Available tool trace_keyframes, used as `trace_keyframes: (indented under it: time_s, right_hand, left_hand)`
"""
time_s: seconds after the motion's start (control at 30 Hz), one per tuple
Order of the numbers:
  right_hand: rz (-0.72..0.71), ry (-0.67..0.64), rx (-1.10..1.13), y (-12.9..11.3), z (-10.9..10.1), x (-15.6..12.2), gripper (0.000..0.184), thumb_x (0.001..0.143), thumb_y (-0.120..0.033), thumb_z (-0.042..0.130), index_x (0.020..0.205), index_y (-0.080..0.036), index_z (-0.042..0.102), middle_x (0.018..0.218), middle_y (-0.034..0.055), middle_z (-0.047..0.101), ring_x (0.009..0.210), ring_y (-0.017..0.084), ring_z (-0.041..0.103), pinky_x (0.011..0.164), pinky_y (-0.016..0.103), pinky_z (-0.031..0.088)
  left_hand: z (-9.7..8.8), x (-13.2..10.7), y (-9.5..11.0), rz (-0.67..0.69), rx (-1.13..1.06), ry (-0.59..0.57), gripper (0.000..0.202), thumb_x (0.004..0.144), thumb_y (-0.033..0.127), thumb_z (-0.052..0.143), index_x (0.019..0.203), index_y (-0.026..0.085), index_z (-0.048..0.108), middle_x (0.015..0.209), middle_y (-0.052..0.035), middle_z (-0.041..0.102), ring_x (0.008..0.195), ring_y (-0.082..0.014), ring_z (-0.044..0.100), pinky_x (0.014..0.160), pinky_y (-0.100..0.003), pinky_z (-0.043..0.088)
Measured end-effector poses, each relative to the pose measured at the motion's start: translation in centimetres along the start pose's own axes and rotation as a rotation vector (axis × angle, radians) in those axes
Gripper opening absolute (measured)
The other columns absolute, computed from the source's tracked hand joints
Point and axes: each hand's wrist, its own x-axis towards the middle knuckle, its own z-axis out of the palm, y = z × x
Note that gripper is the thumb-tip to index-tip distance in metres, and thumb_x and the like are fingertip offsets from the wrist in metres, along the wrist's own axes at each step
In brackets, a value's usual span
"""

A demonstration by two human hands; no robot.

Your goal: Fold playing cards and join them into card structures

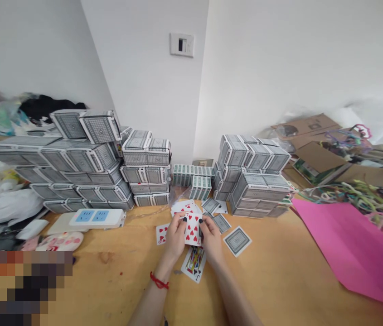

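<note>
My left hand (175, 235) and my right hand (211, 237) meet over the wooden table (279, 271), both pinching a red hearts playing card (193, 230) held face up between them. A red string is tied round my left wrist. Under my forearms lies a face-up court card (194, 263). Another red card (162, 233) lies just left of my left hand. Face-down cards (237, 241) with grey patterned backs lie right of my right hand, and more face-up cards (186, 207) are fanned just beyond my fingers.
Stacks of boxed card decks stand at the back left (85, 167), centre (147, 167) and right (255, 181). A white power strip (96, 217) lies at the left. A pink paper sheet (347, 244), cardboard boxes (313, 145) and coloured loops fill the right side.
</note>
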Motion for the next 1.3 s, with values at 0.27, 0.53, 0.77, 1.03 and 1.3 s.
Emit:
trace_keyframes:
  time_s: [0.27, 0.53, 0.77, 1.03, 1.3]
  right_hand:
    - [0.071, -0.057, 0.143, 0.2, -0.4, 0.4, 0.023, 0.066, -0.029, 0.054, 0.086, -0.019, 0.058, 0.061, -0.0039, 0.053, 0.046, 0.009, 0.042, 0.045, 0.020, 0.035]
    - [0.062, -0.065, 0.093, 0.3, -0.4, 0.5, 0.031, 0.065, -0.033, 0.055, 0.091, -0.018, 0.059, 0.063, -0.0019, 0.057, 0.048, 0.010, 0.045, 0.047, 0.021, 0.036]
    - [0.079, -0.114, 0.124, 0.2, -0.4, 0.5, 0.028, 0.066, -0.030, 0.053, 0.091, -0.019, 0.060, 0.062, -0.0031, 0.056, 0.047, 0.009, 0.044, 0.047, 0.020, 0.036]
    - [0.086, -0.079, 0.109, 0.4, -0.2, 0.8, 0.026, 0.065, -0.031, 0.054, 0.087, -0.018, 0.060, 0.060, -0.0032, 0.055, 0.047, 0.009, 0.044, 0.046, 0.020, 0.036]
    - [0.115, -0.081, 0.121, 0.2, 0.0, 0.8, 0.026, 0.064, -0.031, 0.054, 0.085, -0.018, 0.060, 0.060, -0.0025, 0.055, 0.046, 0.010, 0.043, 0.045, 0.020, 0.034]
  left_hand:
    - [-0.3, 0.1, 0.2, 0.043, 0.061, -0.057, 0.027, 0.073, 0.026, 0.042, 0.096, 0.018, 0.053, 0.062, 0.0026, 0.052, 0.049, -0.0094, 0.042, 0.047, -0.019, 0.034]
    - [-0.5, 0.7, 0.1, 0.055, 0.096, -0.006, 0.031, 0.068, 0.029, 0.046, 0.094, 0.016, 0.057, 0.064, -0.0002, 0.057, 0.053, -0.0116, 0.047, 0.051, -0.022, 0.037]
    - [-0.4, 0.7, 0.3, -0.014, 0.038, 0.010, 0.031, 0.066, 0.026, 0.047, 0.093, 0.015, 0.057, 0.065, 0.0009, 0.057, 0.049, -0.0093, 0.044, 0.046, -0.019, 0.035]
    - [-0.4, 1.0, 0.2, -0.060, 0.003, 0.033, 0.032, 0.064, 0.029, 0.049, 0.092, 0.015, 0.058, 0.070, -0.0009, 0.059, 0.055, -0.0120, 0.049, 0.051, -0.021, 0.037]
    - [-0.3, 0.8, 0.8, -0.064, 0.019, 0.044, 0.031, 0.064, 0.028, 0.048, 0.090, 0.016, 0.059, 0.067, 0.0001, 0.059, 0.052, -0.0110, 0.047, 0.049, -0.020, 0.036]
